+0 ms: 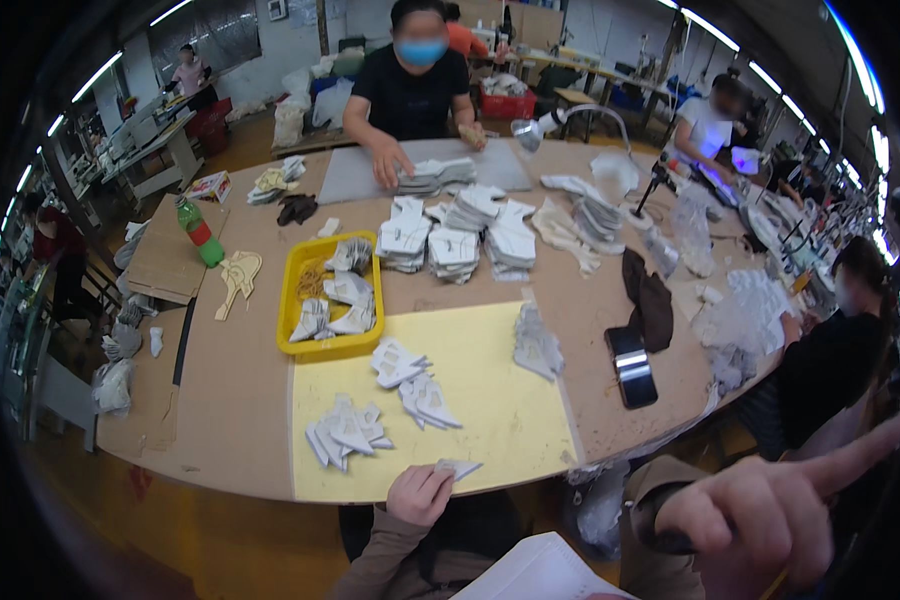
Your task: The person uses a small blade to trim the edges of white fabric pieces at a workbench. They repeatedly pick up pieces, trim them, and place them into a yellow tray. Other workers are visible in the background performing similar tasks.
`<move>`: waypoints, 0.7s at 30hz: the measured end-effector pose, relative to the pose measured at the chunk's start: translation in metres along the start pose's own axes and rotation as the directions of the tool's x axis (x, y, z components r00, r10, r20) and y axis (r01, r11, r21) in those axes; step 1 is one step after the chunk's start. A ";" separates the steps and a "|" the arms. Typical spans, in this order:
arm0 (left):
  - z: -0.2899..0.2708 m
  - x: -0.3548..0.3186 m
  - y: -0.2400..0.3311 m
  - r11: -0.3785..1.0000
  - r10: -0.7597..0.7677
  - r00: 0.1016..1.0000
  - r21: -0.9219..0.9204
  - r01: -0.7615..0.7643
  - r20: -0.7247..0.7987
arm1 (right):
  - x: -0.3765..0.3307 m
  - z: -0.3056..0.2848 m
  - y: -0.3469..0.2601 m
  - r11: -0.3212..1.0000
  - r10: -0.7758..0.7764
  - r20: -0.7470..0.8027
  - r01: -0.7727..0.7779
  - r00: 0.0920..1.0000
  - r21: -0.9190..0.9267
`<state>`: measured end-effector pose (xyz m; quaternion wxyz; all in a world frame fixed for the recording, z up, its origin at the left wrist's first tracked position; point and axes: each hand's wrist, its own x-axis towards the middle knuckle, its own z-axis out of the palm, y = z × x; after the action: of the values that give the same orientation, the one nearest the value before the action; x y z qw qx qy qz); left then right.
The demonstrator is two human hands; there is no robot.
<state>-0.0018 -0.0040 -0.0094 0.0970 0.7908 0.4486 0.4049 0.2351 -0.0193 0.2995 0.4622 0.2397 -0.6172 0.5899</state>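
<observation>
Down at the near edge of the table, the left hand [419,494] is curled with its fingers pinching one small grey-white cut fabric piece [458,467], which lies flat on the yellow rectangular cutting mat [510,410] at the mat's near edge, its far end poking out to the right of the knuckles. The right hand [760,515] is raised close to the camera, well to the right of the left and off the table; its forefinger is stretched out toward the right while the other fingers fold loosely in (it holds nothing that can be seen). Between the two forearms, below the hands, lies a white sheet of paper [540,572].

Just beyond the left hand, on the same mat, sits a fanned pile of pale grey cut pieces [347,430], and a little farther out and to the right a second scattered pile of the same pieces [415,385]. Farther still from the left hand, to its left, a yellow plastic tray [300,290] holds more of these shapes. Beyond the right hand, on the brown wooden tabletop [230,390], a black phone with a lit screen [631,366] lies beside a dark brown cloth [650,300]. Far across from both hands, stacks of white cut pieces [460,235] stand in the middle of the table, and a person in a black shirt [410,95] presses a hand on another stack there.
</observation>
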 end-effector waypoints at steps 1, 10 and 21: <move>0.000 0.001 0.001 1.000 -0.002 1.000 -0.005 0.002 0.002 | -0.002 -0.003 0.001 1.000 -0.014 -0.004 0.014 1.000 0.002; -0.014 0.004 0.007 0.901 -0.301 0.953 -0.314 0.299 0.046 | -0.034 -0.017 0.010 0.973 -0.232 0.083 0.230 0.969 0.031; -0.032 0.043 0.003 0.412 -0.591 0.784 -0.765 0.495 0.190 | -0.144 -0.077 0.122 0.569 0.311 -0.921 -0.822 0.235 -0.018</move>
<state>-0.0114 0.0213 0.0370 0.5319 0.4533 0.4615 0.5465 0.2203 0.0413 0.1056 0.4797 -0.4671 -0.4791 0.5676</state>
